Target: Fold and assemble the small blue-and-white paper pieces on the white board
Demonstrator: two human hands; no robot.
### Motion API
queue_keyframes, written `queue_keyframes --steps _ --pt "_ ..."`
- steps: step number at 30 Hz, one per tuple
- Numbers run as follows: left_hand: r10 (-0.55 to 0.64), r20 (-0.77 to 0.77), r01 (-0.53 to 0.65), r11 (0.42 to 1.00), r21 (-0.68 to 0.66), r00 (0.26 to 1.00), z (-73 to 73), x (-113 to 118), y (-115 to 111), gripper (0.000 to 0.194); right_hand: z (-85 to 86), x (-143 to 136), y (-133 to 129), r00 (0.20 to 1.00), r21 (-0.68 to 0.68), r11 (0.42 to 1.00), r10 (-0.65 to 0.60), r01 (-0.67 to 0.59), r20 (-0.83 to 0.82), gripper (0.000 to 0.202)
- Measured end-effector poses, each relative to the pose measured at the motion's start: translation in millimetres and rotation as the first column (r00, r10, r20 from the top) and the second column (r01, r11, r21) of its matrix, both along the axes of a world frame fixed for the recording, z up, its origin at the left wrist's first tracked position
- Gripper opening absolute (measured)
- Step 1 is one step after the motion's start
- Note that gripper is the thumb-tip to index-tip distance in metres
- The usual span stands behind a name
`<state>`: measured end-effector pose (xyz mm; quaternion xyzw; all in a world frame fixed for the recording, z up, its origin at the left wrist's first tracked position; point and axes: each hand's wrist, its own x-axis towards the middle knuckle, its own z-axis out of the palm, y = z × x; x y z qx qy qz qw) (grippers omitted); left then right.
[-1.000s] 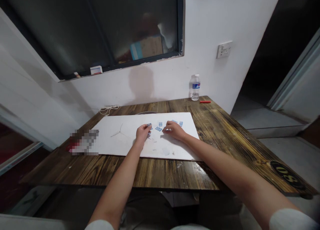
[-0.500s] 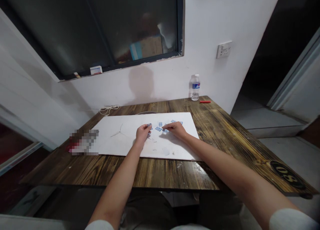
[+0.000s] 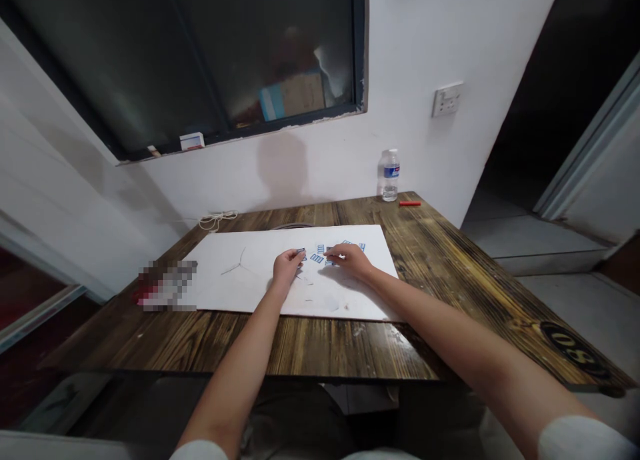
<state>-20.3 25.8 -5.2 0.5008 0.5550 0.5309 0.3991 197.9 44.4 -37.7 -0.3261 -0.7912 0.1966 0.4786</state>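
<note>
A small dark piece (image 3: pixel 301 250) is pinched between the thumb and fingers of the left hand (image 3: pixel 287 267), which rests over the white board (image 3: pixel 240 293); the step in hand looks like sorting or picking up small blue-lined pieces. The right hand (image 3: pixel 353 259) hovers just beside it, fingertips close together at another dark bit, though whether they grip it I cannot tell. Any next move would call for a light, precise fingertip pinch. Between the hands lie two blue-lined pieces (image 3: pixel 317 258); one more shows under the right fingertips, part of one beside the left fingers, and two beyond the right hand, so six at least. Farther past the right hand are one bottle (image 3: pixel 390 183) and one red pen (image 3: pixel 410 204); beyond the left, one cord bundle (image 3: pixel 218 217).
</note>
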Motion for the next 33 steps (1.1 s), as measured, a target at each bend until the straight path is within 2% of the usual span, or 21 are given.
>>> queue_keyframes --steps 4,9,14,19,28,33 --pt "-0.008 -0.015 0.008 1.000 0.008 1.000 -0.7 0 1 0.044 -3.1 -1 2 0.999 -0.055 0.998 -0.010 0.007 -0.045 0.017" --pt "-0.026 -0.068 0.029 0.999 0.043 0.997 -1.3 1 1 0.043 -2.2 -1 0 0.995 -0.130 0.991 -0.053 0.042 -0.080 0.035" --pt "-0.034 -0.133 0.047 0.995 0.093 0.991 0.4 4 -2 0.038 -2.3 -2 0 0.989 -0.215 0.976 -0.016 -0.017 -0.150 0.024" --pt "-0.089 -0.176 0.115 0.983 0.146 0.980 3.5 6 -4 0.035 -1.1 -3 -2 0.982 -0.246 0.968 0.007 -0.055 -0.190 0.025" --pt "-0.125 -0.378 0.188 0.973 0.134 0.917 4.8 10 -10 0.019 0.0 -4 -3 0.994 -0.235 0.971 0.014 -0.039 -0.106 0.017" --pt "-0.148 -0.422 0.235 0.958 0.163 0.895 4.3 12 -12 0.021 1.7 -4 -6 0.997 -0.248 0.966 0.060 -0.072 -0.054 0.017"
